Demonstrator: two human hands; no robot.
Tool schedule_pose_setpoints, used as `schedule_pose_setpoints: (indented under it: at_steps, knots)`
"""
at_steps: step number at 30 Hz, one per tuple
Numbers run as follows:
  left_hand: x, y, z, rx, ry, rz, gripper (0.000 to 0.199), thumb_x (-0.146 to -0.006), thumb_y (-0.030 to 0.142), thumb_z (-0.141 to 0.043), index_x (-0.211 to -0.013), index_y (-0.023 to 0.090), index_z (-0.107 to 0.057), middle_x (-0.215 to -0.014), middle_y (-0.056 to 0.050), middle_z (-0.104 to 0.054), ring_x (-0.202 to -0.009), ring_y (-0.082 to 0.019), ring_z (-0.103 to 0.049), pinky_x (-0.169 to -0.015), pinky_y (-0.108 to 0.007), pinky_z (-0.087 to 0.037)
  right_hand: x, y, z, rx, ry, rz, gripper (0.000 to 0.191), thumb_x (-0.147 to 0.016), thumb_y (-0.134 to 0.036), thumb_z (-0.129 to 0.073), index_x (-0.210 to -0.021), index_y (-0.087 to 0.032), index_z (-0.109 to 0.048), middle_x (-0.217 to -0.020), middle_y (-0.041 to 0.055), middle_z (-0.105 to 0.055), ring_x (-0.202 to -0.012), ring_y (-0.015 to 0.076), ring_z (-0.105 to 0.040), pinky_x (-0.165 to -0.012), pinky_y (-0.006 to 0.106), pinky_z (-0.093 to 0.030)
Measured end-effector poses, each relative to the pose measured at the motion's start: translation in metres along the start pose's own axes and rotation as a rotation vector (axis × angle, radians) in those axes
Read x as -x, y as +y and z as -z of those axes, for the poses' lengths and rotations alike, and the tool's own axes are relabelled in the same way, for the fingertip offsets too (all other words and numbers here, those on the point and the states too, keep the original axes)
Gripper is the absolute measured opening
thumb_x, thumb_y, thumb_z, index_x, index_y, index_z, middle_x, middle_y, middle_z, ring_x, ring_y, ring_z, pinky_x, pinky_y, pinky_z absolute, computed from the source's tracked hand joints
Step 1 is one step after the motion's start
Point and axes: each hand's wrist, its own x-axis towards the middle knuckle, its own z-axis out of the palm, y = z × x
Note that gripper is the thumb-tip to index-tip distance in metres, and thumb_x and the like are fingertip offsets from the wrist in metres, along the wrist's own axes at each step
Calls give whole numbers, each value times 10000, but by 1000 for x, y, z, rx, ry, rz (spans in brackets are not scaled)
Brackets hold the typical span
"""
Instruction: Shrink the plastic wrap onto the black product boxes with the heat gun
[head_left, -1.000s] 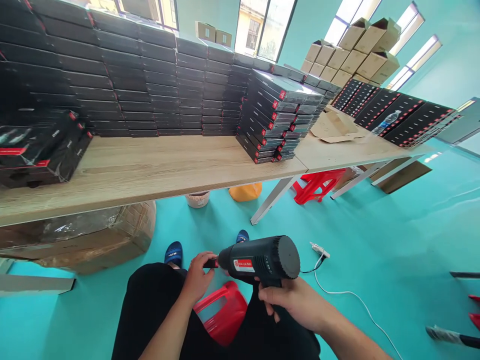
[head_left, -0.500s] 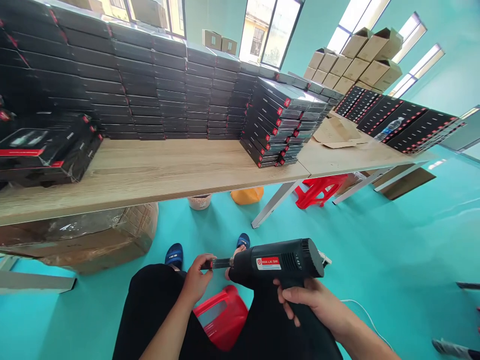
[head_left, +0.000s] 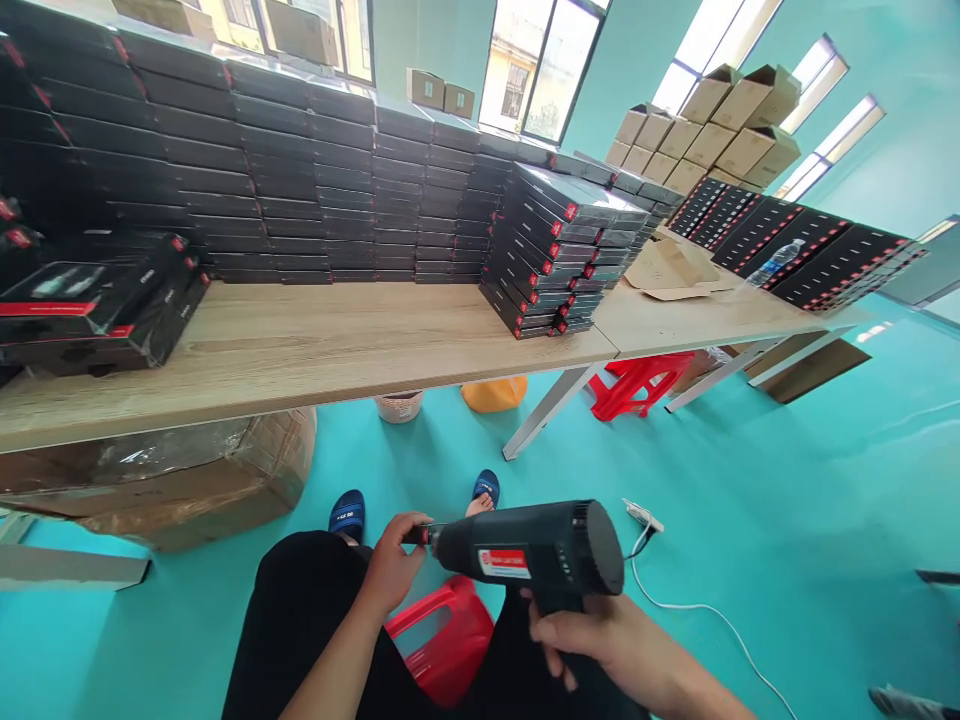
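My right hand (head_left: 581, 640) is wrapped round the handle of a black heat gun (head_left: 536, 555) with a red and white label. The gun's nozzle points left, toward my left hand (head_left: 396, 562). Between the fingers of that hand is a small black box (head_left: 417, 536) with a red mark, held by its end. The nozzle hides much of the box's right part, and I cannot tell whether the two touch. Both hands are above my lap, over a red plastic stool (head_left: 454, 640).
A wooden table (head_left: 322, 335) runs across in front, bearing a wall of black boxes (head_left: 341, 190) and a separate stack (head_left: 559, 250). Wrapped boxes (head_left: 112, 310) lie at its left. A power strip (head_left: 643, 515) with a white cable (head_left: 712, 607) lies on the floor at right.
My right hand has brought the heat gun left and slightly down, so its nozzle now covers more of the small box. My left hand has hardly moved.
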Motion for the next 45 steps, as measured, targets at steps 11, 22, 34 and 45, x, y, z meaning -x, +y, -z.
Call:
schedule_pose_setpoints:
  at_steps: [11,22,34,45]
  knots:
    - [-4,2,1,115,36,123,318,-571,232,-664,-873,207,-762,-959,-72,-749,-942,-276,-676,-935,-439,-514,-7,-8,-10,1,11,10,255,-665,-382,-695,-758,-148,-654,-574,1,-581,-550,153,-529,-572,316,-462]
    - [-4,23,6,420,-26,350,286,-540,205,-633,-815,198,-711,-806,-23,-757,-829,-257,-691,-821,-378,-520,-6,-1,12,-44,121,43,370,-705,-398,-712,-975,-148,-671,-637,-2,-609,-578,165,-555,-551,300,-458]
    - [-4,23,8,818,28,675,128,-622,256,-579,-742,211,-586,-607,18,-625,-592,-213,-642,-668,-384,-540,-17,-14,-4,-144,41,95,332,-718,-347,-746,-969,-143,-669,-747,13,-635,-602,156,-566,-539,296,-469]
    - [-9,23,12,961,175,738,145,-628,235,-542,-766,215,-580,-687,-32,-684,-741,-271,-712,-704,-424,-582,11,40,0,77,-42,-139,154,-712,-326,-661,-714,-182,-608,-602,-5,-562,-576,157,-529,-559,299,-439]
